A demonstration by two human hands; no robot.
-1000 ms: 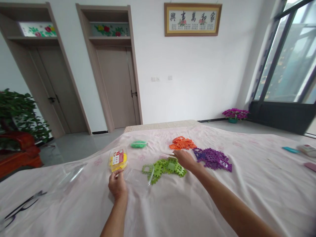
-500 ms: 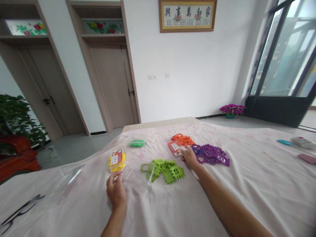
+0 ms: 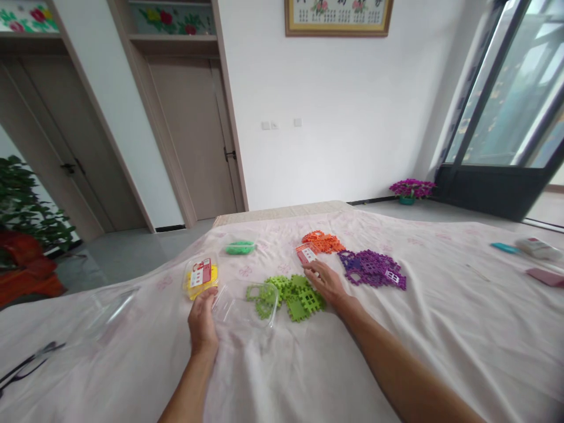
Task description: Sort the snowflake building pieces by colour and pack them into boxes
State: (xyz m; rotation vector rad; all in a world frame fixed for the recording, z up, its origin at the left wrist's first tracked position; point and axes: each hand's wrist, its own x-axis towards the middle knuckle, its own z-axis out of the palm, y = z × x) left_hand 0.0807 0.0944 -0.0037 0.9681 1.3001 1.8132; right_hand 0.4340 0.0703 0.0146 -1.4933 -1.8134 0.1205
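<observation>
My left hand (image 3: 202, 320) rests on the pink bedsheet, its fingers pinched on the near left edge of a clear plastic box (image 3: 244, 305). My right hand (image 3: 326, 281) reaches over a pile of light green plastic tiles (image 3: 295, 294). Its fingers are closed on a clear lid with a red and white label (image 3: 306, 254). Beyond that lid sits a pile of orange tiles (image 3: 324, 241). A pile of purple tiles (image 3: 372, 268) lies to the right of my right hand.
A closed clear box of yellow tiles (image 3: 200, 277) with a red label sits left of the open box. A green item (image 3: 240, 248) lies farther back. Another clear box (image 3: 108, 305) and black glasses (image 3: 22, 367) are at the left; small items (image 3: 535, 249) lie at far right.
My right hand went out to the orange pile, took the labelled lid and drew it back toward the green tiles. My left hand closed on the clear box's edge. The view tilted down.
</observation>
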